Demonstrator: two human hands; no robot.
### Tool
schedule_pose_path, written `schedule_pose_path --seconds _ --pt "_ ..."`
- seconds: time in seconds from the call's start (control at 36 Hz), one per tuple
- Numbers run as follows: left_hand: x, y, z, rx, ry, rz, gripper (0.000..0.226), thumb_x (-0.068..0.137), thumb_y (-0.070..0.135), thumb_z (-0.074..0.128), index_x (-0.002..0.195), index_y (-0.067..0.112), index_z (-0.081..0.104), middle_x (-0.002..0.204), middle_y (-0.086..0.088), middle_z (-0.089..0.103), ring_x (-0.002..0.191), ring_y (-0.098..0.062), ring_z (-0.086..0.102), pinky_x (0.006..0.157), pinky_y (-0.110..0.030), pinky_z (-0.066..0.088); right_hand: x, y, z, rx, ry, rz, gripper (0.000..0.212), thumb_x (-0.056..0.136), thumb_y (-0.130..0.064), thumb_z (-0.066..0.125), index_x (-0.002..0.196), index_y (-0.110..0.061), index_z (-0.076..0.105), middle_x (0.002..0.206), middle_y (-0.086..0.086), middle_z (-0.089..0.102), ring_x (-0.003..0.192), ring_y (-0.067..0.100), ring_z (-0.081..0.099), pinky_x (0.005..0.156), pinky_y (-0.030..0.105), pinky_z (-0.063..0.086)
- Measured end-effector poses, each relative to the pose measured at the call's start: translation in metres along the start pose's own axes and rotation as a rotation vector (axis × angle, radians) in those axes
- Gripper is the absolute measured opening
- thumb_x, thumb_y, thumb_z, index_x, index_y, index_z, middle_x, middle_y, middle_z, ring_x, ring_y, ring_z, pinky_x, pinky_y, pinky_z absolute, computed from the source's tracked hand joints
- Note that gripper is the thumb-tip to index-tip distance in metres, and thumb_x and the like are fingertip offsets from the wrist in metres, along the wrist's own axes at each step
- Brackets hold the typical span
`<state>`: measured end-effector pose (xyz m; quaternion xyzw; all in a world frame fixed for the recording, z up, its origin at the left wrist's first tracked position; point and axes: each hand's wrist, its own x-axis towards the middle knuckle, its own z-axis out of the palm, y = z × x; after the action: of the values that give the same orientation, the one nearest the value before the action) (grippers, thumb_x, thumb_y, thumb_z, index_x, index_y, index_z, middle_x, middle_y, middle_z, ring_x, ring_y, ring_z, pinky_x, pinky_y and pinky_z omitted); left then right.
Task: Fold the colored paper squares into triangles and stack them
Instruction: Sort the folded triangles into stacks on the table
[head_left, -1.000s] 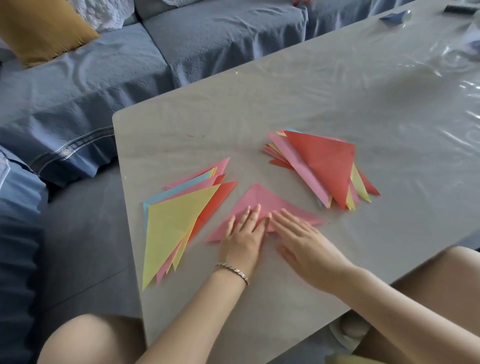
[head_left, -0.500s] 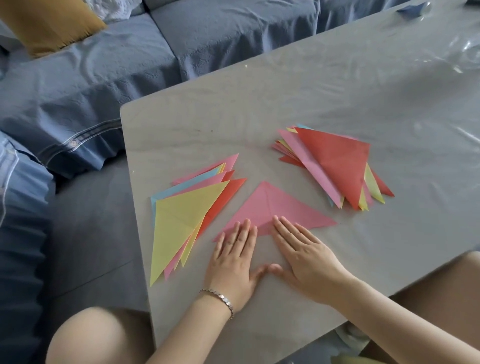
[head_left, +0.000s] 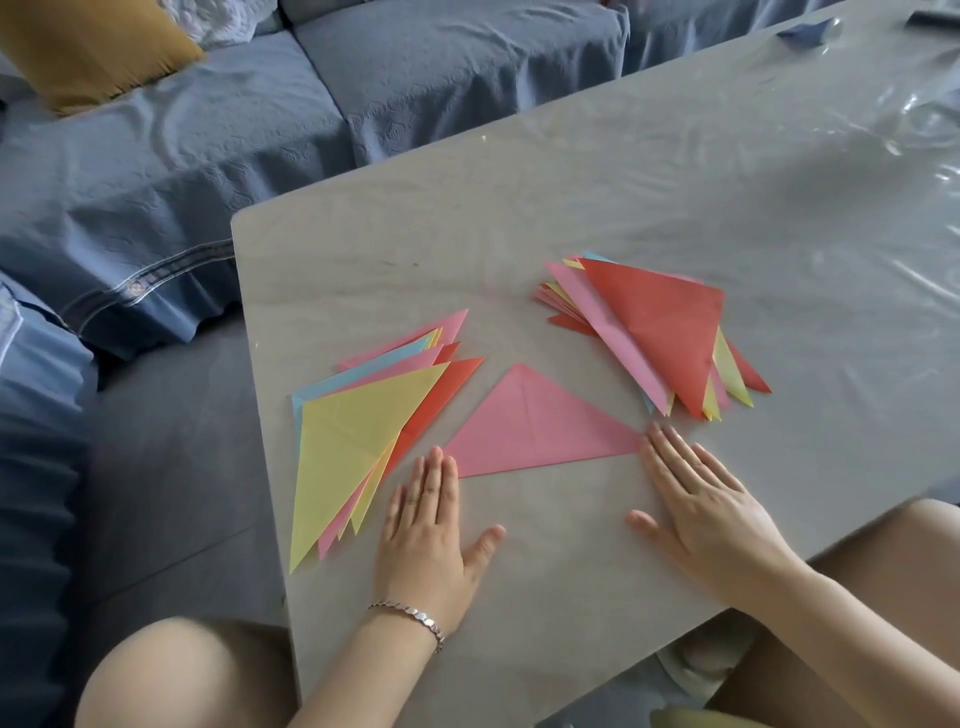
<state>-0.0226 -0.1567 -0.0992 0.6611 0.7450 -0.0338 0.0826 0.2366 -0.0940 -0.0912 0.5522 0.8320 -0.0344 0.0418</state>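
Observation:
A pink folded triangle (head_left: 535, 428) lies flat on the grey table (head_left: 571, 182) between my hands. My left hand (head_left: 431, 525) lies flat with straight fingers, its fingertips at the triangle's left corner. Flat as well, my right hand (head_left: 701, 499) touches the triangle's right corner with its fingertips. To the left sits a stack of folded triangles (head_left: 363, 426) with a yellow one on top. A second pile of coloured paper (head_left: 654, 332), topped by a red sheet, lies to the right, further back.
The table's left edge and near edge run close to the left stack and my hands. A blue sofa (head_left: 208, 130) with a mustard cushion (head_left: 88, 47) stands beyond the table. A clear plastic film (head_left: 924, 114) covers the far right. My knees are under the near edge.
Both hands have slid apart along the pink triangle's lower edge, from its middle out to its two corners. The camera has shifted, so the table sits further right in view.

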Motion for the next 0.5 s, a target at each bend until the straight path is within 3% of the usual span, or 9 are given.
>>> schedule_pose_path --seconds 0.08,0.17,0.22,0.25,0.28,0.33,0.39,0.44,0.5 --pt "-0.001 0.001 0.002 -0.016 -0.035 -0.017 0.08 0.093 0.059 0.009 0.132 -0.002 0.043 0.139 -0.011 0.037 0.125 -0.023 0.04 0.101 -0.035 0.023 0.001 -0.004 -0.001 0.02 -0.005 0.019 0.079 0.096 -0.057 0.009 0.128 0.002 0.05 0.135 0.015 0.048 0.126 0.027 0.042 0.109 0.029 0.013" --pt "-0.002 0.004 -0.001 -0.029 -0.053 -0.063 0.09 0.088 0.066 -0.002 0.138 0.001 0.034 0.144 -0.011 0.028 0.131 -0.025 0.037 0.105 -0.038 0.013 0.002 -0.011 -0.009 0.047 -0.028 0.042 0.08 0.096 -0.055 0.007 0.119 0.001 0.06 0.127 0.014 0.057 0.118 0.028 0.054 0.104 0.037 0.038" --pt "-0.004 0.004 -0.003 0.062 -0.055 -0.047 0.103 0.064 0.072 -0.032 0.143 0.01 -0.009 0.149 -0.007 -0.012 0.14 -0.021 -0.005 0.11 -0.036 -0.011 0.006 -0.016 -0.016 0.091 -0.025 0.049 0.077 0.096 -0.053 0.011 0.107 -0.001 0.066 0.115 0.012 0.065 0.109 0.029 0.061 0.093 0.044 0.046" --pt "-0.006 0.005 -0.006 0.06 -0.078 -0.048 0.104 0.051 0.071 -0.042 0.136 0.014 -0.026 0.143 -0.002 -0.029 0.134 -0.018 -0.024 0.107 -0.035 -0.019 0.009 -0.019 -0.021 0.117 -0.009 0.06 0.067 0.095 -0.051 0.02 0.102 -0.002 0.066 0.11 0.01 0.066 0.107 0.029 0.062 0.094 0.043 0.046" --pt "-0.008 0.006 -0.009 0.043 -0.085 -0.059 0.103 0.046 0.071 -0.043 0.133 0.016 -0.032 0.139 0.0 -0.036 0.129 -0.015 -0.031 0.105 -0.034 -0.02 0.012 -0.023 -0.026 0.144 0.023 0.072 0.054 0.093 -0.047 0.033 0.1 -0.004 0.065 0.107 0.008 0.065 0.109 0.029 0.06 0.096 0.041 0.043" --pt "-0.012 0.006 -0.015 -0.011 -0.058 -0.072 0.094 0.066 0.073 -0.024 0.141 0.016 -0.022 0.142 0.001 -0.03 0.136 -0.014 -0.022 0.108 -0.034 -0.013 0.018 -0.033 -0.037 0.137 0.051 0.05 0.04 0.092 -0.04 0.045 0.112 -0.009 0.06 0.116 0.003 0.06 0.12 0.026 0.05 0.103 0.036 0.032" --pt "-0.014 0.004 -0.025 -0.045 0.024 -0.024 0.079 0.087 0.06 -0.001 0.146 0.01 0.018 0.15 -0.005 0.006 0.14 -0.018 0.019 0.112 -0.036 0.013 0.026 -0.044 -0.047 0.138 0.053 0.002 0.041 0.094 -0.042 0.041 0.125 -0.017 0.051 0.128 -0.002 0.052 0.127 0.021 0.039 0.105 0.03 0.025" --pt "-0.013 -0.004 -0.027 -0.115 0.191 0.051 0.064 0.096 0.045 0.014 0.124 0.006 0.056 0.134 -0.012 0.05 0.117 -0.023 0.056 0.102 -0.035 0.038 0.036 -0.053 -0.053 0.164 0.034 -0.027 0.043 0.094 -0.043 0.042 0.132 -0.022 0.043 0.134 -0.004 0.044 0.129 0.018 0.034 0.105 0.028 0.022" --pt "-0.009 -0.016 -0.03 -0.172 0.322 0.097 0.042 0.092 0.03 0.038 0.111 0.004 0.065 0.121 -0.015 0.061 0.102 -0.027 0.064 0.095 -0.036 0.039 0.05 -0.058 -0.056 0.202 -0.026 -0.008 0.05 0.092 -0.041 0.049 0.137 -0.023 0.037 0.136 -0.001 0.04 0.129 0.021 0.033 0.105 0.029 0.022"
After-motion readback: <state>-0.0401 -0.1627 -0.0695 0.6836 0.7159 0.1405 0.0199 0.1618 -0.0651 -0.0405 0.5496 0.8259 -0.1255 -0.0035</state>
